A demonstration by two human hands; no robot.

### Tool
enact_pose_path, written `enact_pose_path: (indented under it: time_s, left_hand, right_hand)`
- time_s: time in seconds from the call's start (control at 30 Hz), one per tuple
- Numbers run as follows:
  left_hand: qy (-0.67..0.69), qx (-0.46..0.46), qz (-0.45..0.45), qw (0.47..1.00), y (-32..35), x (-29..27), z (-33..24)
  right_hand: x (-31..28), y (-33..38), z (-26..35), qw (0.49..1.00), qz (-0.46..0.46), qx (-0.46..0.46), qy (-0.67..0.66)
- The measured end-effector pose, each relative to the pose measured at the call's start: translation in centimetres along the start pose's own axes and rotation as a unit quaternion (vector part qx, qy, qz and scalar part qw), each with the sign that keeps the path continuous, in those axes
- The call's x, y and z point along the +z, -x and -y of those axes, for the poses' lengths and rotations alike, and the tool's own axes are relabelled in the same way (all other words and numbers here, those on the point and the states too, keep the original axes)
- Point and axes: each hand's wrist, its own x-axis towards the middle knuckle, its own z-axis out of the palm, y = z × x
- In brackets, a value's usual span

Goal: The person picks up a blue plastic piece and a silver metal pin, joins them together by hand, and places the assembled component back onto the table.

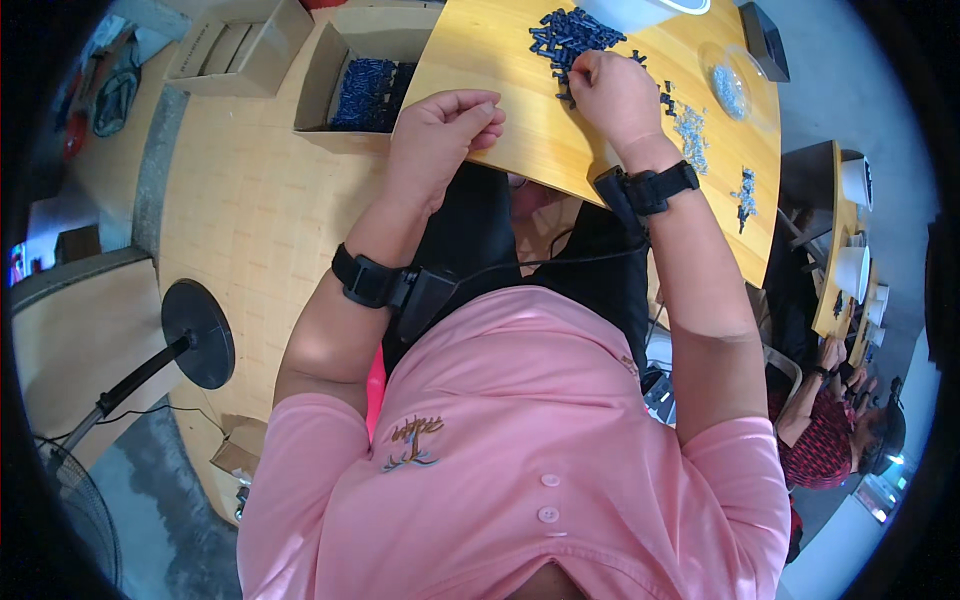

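Note:
My right hand is over the wooden table, its thumb and fingers pinched together at the near edge of a pile of small black plastic pieces. Whatever lies between those fingertips is too small or hidden to name. At the table's left edge, my left hand is closed with the thumb against curled fingers; what it may hold is hidden. Small clear pieces are scattered right of my right hand. Farther right, a clear round dish contains more such bits. A little group of clear and black pieces sits near the right edge.
A cardboard box of dark small parts stands left of the table. Another carton is behind it. A white tub is at the far edge, near a black box. Another person works at the right.

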Motion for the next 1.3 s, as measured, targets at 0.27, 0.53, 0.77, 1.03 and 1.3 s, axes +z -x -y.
enact_pose_path:
  time_s: [0.27, 0.53, 0.77, 1.03, 1.3]
  left_hand:
    - [0.004, 0.01, -0.001, 1.0, 0.0, 0.0, 0.3]
    - [-0.042, 0.006, 0.016, 0.999, 0.4, 0.9, -0.7]
    - [0.006, -0.046, 0.106, 0.993, 1.1, 4.2, -0.6]
    - [0.054, -0.065, 0.145, 0.986, 2.0, 4.9, 0.0]
    - [0.007, -0.068, 0.178, 0.982, 2.6, 5.3, -0.1]
  right_hand:
    - [0.5, -0.4, -0.4, 1.0, -0.001, -0.014, 0.003]
    - [-2.0, 1.6, 0.1, 0.993, -0.041, -0.056, -0.097]
    - [-3.6, 7.6, 1.4, 0.96, -0.078, -0.151, -0.22]
    - [-2.1, 10.2, 0.5, 0.895, -0.07, 0.001, -0.442]
    - [-2.3, 11.2, 0.6, 0.833, -0.035, 0.079, -0.546]
